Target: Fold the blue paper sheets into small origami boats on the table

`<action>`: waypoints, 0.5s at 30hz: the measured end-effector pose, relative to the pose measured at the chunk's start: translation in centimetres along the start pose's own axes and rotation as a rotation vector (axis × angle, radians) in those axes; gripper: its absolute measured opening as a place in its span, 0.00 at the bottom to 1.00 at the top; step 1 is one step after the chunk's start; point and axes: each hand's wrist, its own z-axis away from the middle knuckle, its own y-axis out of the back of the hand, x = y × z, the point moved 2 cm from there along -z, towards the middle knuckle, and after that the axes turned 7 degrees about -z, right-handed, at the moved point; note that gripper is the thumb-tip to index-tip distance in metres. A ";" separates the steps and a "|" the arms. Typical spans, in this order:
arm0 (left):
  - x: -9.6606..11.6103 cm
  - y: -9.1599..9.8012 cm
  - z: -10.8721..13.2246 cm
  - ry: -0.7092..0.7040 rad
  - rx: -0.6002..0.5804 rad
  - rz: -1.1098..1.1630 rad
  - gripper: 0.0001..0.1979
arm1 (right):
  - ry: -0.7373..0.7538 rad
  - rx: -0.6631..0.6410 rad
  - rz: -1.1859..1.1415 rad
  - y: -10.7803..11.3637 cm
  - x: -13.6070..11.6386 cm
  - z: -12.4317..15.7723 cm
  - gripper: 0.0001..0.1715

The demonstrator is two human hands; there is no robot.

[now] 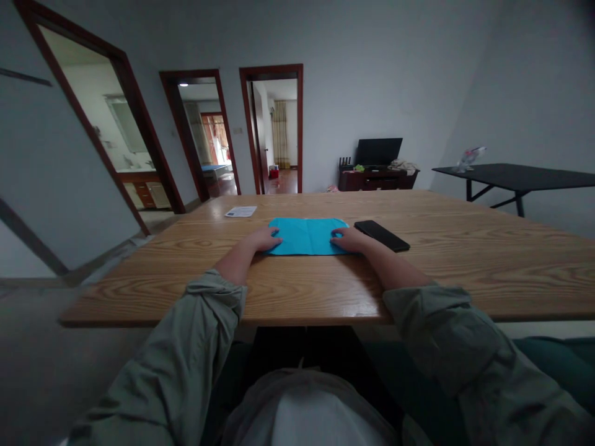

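A folded sheet of bright blue paper (pixel 307 235) lies flat on the wooden table (pixel 465 260) in front of me. My left hand (pixel 264 239) rests on its near left corner, fingers bent and pressing down on the edge. My right hand (pixel 348 240) presses the near right corner in the same way, fingertips on the paper. Neither hand lifts the sheet. A crease runs down the middle of the paper.
A black phone (pixel 382 235) lies just right of the paper, close to my right hand. A small white card (pixel 240 212) sits at the far left of the table. Beyond are three doorways, a dark TV stand (pixel 377 176) and a black side table (pixel 515 176).
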 end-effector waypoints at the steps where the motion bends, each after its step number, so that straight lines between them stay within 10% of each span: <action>1: 0.4 -0.1 0.1 -0.011 -0.048 -0.066 0.29 | 0.017 0.020 0.019 0.0 -0.2 0.1 0.32; 5: 2.3 0.2 0.5 -0.116 -0.111 -0.210 0.29 | 0.125 0.088 0.048 0.1 -1.0 0.5 0.30; 11: 5.2 2.4 1.6 -0.301 0.344 -0.079 0.16 | 0.262 0.152 -0.107 1.4 -2.7 1.9 0.23; 15: 5.9 3.3 2.3 -0.300 0.413 0.027 0.13 | 0.426 0.311 -0.285 2.4 -3.8 2.7 0.13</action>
